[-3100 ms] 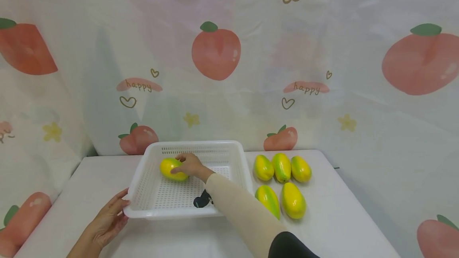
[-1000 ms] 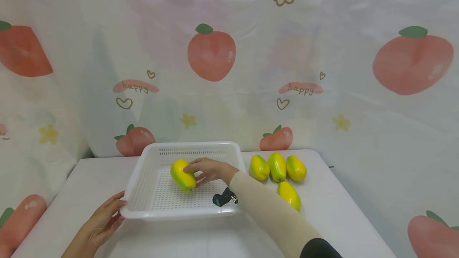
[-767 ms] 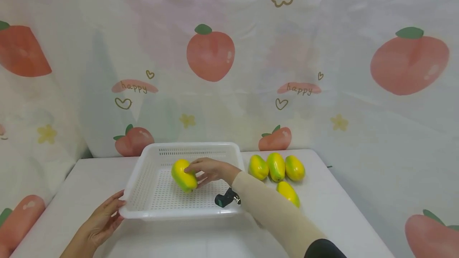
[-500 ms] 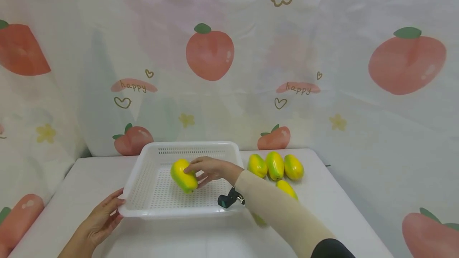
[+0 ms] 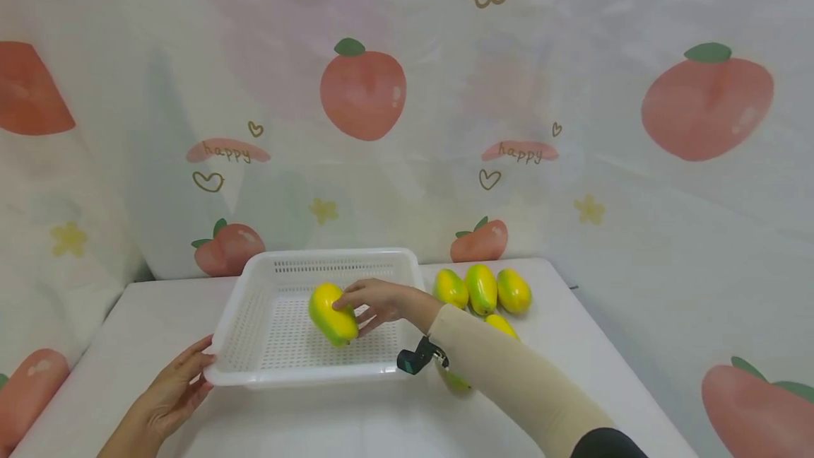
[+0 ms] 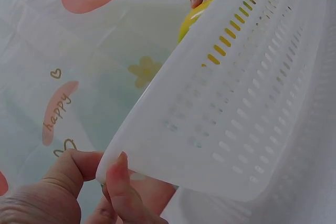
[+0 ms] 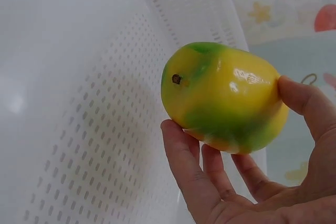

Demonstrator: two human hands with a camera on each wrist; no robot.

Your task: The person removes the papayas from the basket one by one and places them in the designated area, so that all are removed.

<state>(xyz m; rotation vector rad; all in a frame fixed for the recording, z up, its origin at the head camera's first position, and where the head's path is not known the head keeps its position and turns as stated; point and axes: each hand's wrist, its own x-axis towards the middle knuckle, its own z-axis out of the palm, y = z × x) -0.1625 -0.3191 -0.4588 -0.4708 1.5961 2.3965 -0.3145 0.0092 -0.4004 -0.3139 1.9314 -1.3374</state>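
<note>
My right hand (image 5: 378,302) pinches an oval yellow-green fruit (image 5: 333,315), shaped like a papaya or mango, over the middle of a white plastic basket (image 5: 311,377). In the right wrist view, my thumb is at one end of the fruit (image 7: 226,95) and the fingertips press its underside; its small brown stem end faces the camera. The slotted basket floor (image 7: 105,129) lies beyond. My left hand (image 5: 178,391) grips the basket's front left corner. The left wrist view has thumb and fingers (image 6: 122,182) pinching the rim; the fruit (image 6: 197,18) shows above the rim and yellow through the slots.
Right of the basket lie three similar fruits (image 5: 482,290) in a row on the white table (image 5: 585,366). Nearer, another fruit (image 5: 501,324) and one more (image 5: 456,382) are partly hidden by my right sleeve (image 5: 509,373). A fruit-printed cloth (image 5: 407,182) hangs behind.
Over about three seconds my right hand has carried the fruit rightward and nearer within the basket's outline, turning it more lengthwise. The left hand keeps its hold. The head view has shifted slightly.
</note>
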